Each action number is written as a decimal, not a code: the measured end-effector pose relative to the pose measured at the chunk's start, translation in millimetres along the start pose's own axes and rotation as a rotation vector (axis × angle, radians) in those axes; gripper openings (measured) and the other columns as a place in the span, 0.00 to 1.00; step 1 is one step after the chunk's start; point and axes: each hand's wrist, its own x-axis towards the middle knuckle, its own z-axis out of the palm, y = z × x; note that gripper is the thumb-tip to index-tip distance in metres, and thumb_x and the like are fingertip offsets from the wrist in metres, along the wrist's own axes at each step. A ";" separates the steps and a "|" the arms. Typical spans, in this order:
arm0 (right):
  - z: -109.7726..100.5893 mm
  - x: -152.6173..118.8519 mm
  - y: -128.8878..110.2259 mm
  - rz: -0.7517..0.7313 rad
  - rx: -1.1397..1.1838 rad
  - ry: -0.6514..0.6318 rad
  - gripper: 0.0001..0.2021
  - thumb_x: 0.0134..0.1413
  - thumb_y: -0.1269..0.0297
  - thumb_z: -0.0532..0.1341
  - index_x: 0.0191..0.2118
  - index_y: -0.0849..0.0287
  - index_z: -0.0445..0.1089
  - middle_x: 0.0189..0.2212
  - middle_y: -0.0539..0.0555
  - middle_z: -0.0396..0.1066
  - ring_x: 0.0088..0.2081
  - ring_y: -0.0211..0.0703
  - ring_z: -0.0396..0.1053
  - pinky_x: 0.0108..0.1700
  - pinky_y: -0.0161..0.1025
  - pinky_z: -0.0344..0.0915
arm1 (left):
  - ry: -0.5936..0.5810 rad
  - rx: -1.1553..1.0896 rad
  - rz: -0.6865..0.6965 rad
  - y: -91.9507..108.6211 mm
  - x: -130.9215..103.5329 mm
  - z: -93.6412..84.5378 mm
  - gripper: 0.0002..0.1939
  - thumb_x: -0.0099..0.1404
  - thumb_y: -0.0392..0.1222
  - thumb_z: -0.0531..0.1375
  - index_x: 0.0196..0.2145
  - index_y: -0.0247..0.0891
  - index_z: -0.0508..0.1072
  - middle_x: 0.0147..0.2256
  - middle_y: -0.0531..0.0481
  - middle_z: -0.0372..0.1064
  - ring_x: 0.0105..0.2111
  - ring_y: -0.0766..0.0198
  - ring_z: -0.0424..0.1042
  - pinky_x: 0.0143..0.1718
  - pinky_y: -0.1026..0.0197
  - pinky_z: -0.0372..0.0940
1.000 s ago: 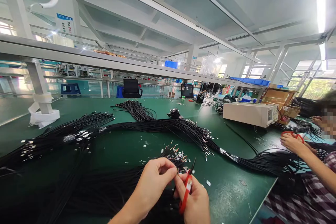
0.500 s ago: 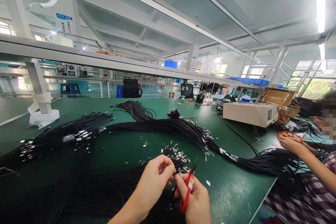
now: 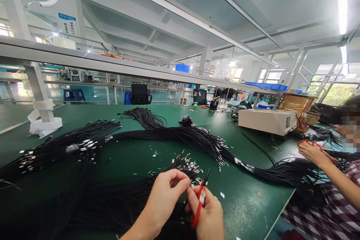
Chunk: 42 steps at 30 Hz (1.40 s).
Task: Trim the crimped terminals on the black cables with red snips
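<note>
Red-handled scissors (image 3: pixel 200 204) rest in my right hand (image 3: pixel 209 213), their dark blades pointing up and away. The thumb and forefinger of that hand are pressed together near the fingertips of my left hand (image 3: pixel 165 195). My left thumb and forefinger are pinched; what lies between them is too small to make out. Just behind my hands spread the stripped ends of a black cable bundle (image 3: pixel 187 165), with white tags and coppery tips. The rest of this bundle runs left under my left forearm into shadow.
More black cable bundles (image 3: pixel 168 134) stretch across the green table (image 3: pixel 126 165). A beige boxy device (image 3: pixel 264 122) stands at the back right. On the right, a person's hand (image 3: pixel 313 152) holds red-handled scissors. A metal post (image 3: pixel 43 93) rises at the left.
My left hand has moved slightly right, so its fingertips are closer to those of my right hand. The scissors have shifted slightly left with my right hand.
</note>
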 end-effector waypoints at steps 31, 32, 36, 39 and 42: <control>-2.7 5.0 5.3 0.041 0.214 -0.024 0.22 0.41 0.45 0.66 0.25 0.64 0.70 0.15 0.50 0.65 0.18 0.32 0.56 0.20 0.30 0.51 | -0.080 -0.208 -0.016 -0.9 -2.5 8.9 0.12 0.58 0.47 0.61 0.27 0.36 0.66 0.21 0.53 0.67 0.21 0.66 0.65 0.26 0.64 0.60; -4.4 5.7 5.8 0.038 0.230 -0.032 0.21 0.40 0.46 0.67 0.25 0.64 0.70 0.16 0.50 0.66 0.19 0.33 0.58 0.22 0.31 0.53 | -0.079 -0.215 -0.015 -2.1 -2.2 9.3 0.12 0.58 0.47 0.61 0.27 0.36 0.66 0.22 0.53 0.67 0.22 0.66 0.65 0.26 0.64 0.61; -16.2 7.7 5.1 0.042 0.211 -0.030 0.22 0.39 0.48 0.67 0.32 0.64 0.72 0.20 0.52 0.70 0.24 0.39 0.65 0.26 0.33 0.61 | -0.051 -0.212 0.012 -7.0 -0.9 11.3 0.12 0.57 0.46 0.62 0.26 0.36 0.66 0.25 0.53 0.66 0.26 0.65 0.66 0.31 0.62 0.64; -24.0 8.2 0.6 0.033 0.110 -0.016 0.23 0.41 0.48 0.66 0.37 0.63 0.71 0.25 0.53 0.72 0.27 0.42 0.68 0.31 0.37 0.63 | -0.061 -0.219 0.009 -8.8 -1.3 14.0 0.12 0.57 0.46 0.62 0.26 0.35 0.66 0.26 0.52 0.66 0.29 0.63 0.67 0.35 0.59 0.65; -27.0 9.8 -5.0 -0.023 -0.009 -0.050 0.21 0.44 0.48 0.65 0.37 0.62 0.70 0.27 0.53 0.71 0.28 0.41 0.66 0.32 0.37 0.62 | -0.077 -0.210 -0.012 -10.4 -3.2 15.7 0.11 0.57 0.45 0.61 0.26 0.35 0.67 0.27 0.51 0.67 0.30 0.61 0.69 0.38 0.58 0.65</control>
